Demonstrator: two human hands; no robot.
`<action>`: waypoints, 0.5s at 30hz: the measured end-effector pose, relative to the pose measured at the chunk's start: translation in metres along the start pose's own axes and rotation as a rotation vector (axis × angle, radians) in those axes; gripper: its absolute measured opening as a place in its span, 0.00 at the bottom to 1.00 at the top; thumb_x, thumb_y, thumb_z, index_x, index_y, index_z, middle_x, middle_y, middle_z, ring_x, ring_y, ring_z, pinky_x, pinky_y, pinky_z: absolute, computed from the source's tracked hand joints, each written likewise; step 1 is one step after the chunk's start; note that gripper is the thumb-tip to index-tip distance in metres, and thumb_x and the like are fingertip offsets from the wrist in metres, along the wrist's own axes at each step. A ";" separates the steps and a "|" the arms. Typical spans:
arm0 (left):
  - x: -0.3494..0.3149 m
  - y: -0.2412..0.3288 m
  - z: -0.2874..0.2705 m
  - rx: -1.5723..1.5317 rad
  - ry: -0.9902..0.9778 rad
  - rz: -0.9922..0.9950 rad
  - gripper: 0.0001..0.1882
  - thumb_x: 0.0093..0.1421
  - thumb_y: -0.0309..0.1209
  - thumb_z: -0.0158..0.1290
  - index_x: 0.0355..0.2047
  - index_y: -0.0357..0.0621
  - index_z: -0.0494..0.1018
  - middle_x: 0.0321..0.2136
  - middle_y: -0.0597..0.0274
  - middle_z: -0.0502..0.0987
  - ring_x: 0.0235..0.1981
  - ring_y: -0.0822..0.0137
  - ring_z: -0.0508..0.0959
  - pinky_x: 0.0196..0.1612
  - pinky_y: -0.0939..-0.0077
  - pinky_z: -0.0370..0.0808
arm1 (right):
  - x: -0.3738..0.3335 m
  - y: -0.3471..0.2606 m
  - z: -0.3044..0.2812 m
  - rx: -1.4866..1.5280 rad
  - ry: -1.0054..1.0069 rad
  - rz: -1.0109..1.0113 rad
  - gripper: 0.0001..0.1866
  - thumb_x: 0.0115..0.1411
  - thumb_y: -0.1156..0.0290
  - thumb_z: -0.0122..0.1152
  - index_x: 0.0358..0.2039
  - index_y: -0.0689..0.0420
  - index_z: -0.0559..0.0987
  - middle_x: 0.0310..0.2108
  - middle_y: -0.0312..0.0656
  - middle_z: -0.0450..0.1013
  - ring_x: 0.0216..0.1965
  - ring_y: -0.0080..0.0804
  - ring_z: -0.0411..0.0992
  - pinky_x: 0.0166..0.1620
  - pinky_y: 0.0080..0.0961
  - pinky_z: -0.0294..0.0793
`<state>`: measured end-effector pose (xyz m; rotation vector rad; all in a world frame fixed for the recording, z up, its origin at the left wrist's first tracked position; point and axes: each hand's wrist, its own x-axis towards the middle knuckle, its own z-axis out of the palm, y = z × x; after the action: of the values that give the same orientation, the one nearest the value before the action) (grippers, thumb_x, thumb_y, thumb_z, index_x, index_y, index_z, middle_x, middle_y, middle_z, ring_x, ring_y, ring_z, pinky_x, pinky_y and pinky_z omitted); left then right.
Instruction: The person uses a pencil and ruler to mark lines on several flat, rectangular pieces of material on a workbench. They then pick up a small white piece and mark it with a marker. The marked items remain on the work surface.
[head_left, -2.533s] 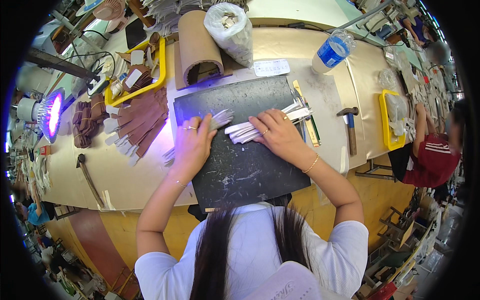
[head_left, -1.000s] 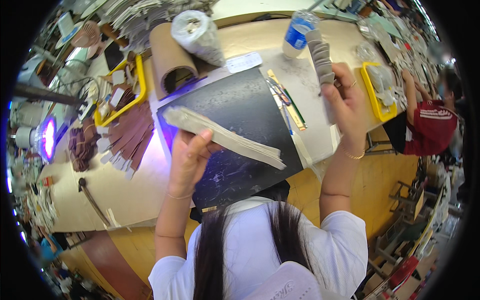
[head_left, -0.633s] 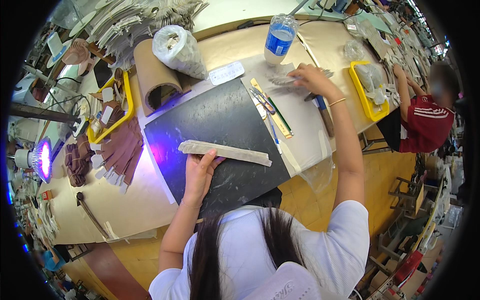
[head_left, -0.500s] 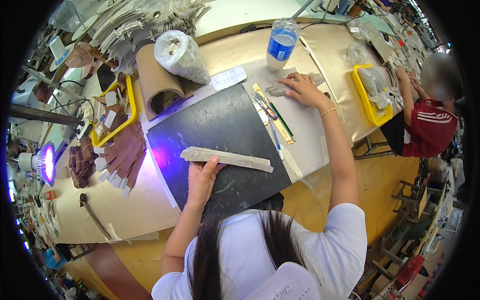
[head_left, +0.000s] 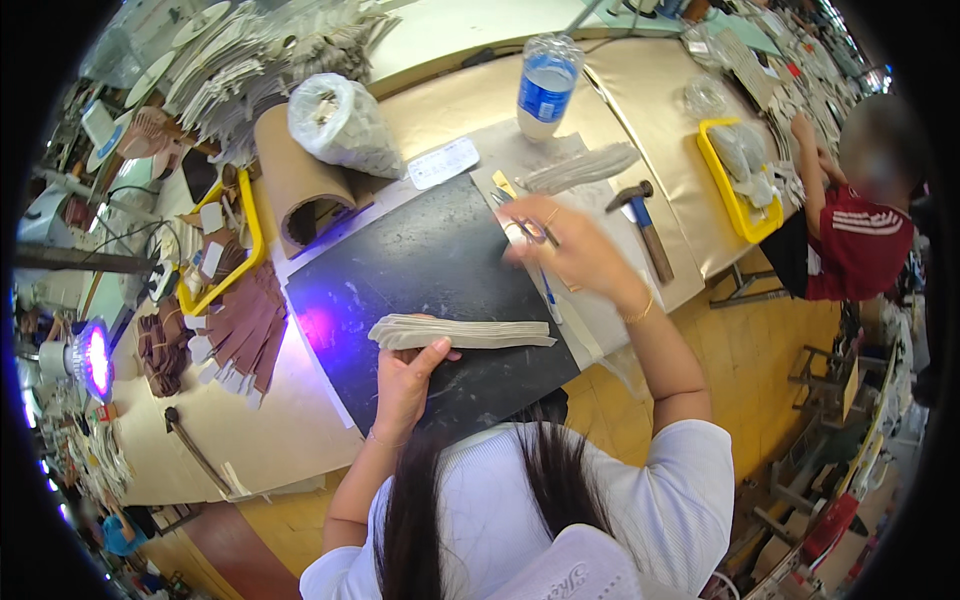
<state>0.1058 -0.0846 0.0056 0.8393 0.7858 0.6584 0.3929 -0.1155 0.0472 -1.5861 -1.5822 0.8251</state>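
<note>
Your left hand (head_left: 405,385) pinches a stack of pale strips (head_left: 465,333) between thumb and fingers at its left end, holding it above the near half of the dark mat (head_left: 400,250); gripping one end probably keeps the layers together while the rest fans loosely toward the mat's right side. Your right hand (head_left: 570,250) is blurred over the mat's right edge, by the yellow ruler (head_left: 503,182) and blue pen (head_left: 550,290), and you cannot tell from this whether its fingers pinch anything. A second pale bundle (head_left: 582,170) lies off the mat's far right corner, just in front of the water bottle (head_left: 548,90), perhaps set there so the mat stays free for handling. The hammer (head_left: 655,235) lies to your right, head toward that bundle, so the right side of the desk (head_left: 170,450) offers a narrower path, hemmed by tools and the yellow tray (head_left: 708,160) beyond. On the left, brown strips (head_left: 245,335) lie just past the mat's left edge, limiting a sideways sweep. Your widest working room seems to be over the mat's middle, though its near edge comes close to your body
</note>
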 end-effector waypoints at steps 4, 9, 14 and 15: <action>-0.003 0.006 0.019 0.122 -0.083 0.102 0.17 0.60 0.22 0.62 0.48 0.37 0.71 0.41 0.57 0.79 0.41 0.70 0.80 0.46 0.71 0.79 | -0.024 -0.040 0.042 -0.009 -0.280 -0.159 0.35 0.61 0.51 0.66 0.64 0.54 0.70 0.50 0.46 0.75 0.50 0.45 0.75 0.52 0.36 0.74; -0.003 0.009 0.026 0.017 -0.123 0.086 0.18 0.61 0.19 0.59 0.49 0.38 0.66 0.41 0.53 0.79 0.40 0.65 0.82 0.44 0.68 0.81 | -0.042 -0.032 0.041 0.040 -0.141 -0.084 0.30 0.61 0.54 0.67 0.58 0.57 0.75 0.47 0.48 0.76 0.49 0.46 0.75 0.51 0.37 0.74; -0.004 0.007 0.019 -0.093 -0.175 0.026 0.18 0.61 0.20 0.59 0.49 0.39 0.65 0.40 0.49 0.78 0.39 0.59 0.82 0.44 0.62 0.81 | -0.066 0.078 -0.039 -0.712 0.681 0.357 0.18 0.57 0.68 0.71 0.46 0.58 0.80 0.43 0.47 0.75 0.44 0.45 0.74 0.49 0.34 0.74; -0.004 0.010 0.021 -0.122 -0.191 0.022 0.18 0.61 0.21 0.59 0.48 0.39 0.65 0.41 0.48 0.78 0.39 0.58 0.82 0.44 0.61 0.81 | -0.073 0.096 -0.047 -0.859 0.706 0.480 0.18 0.57 0.68 0.71 0.47 0.59 0.81 0.42 0.48 0.74 0.43 0.44 0.74 0.49 0.34 0.74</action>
<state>0.1185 -0.0907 0.0238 0.7871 0.5597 0.6288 0.4803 -0.1887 -0.0139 -2.5419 -1.0562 -0.3004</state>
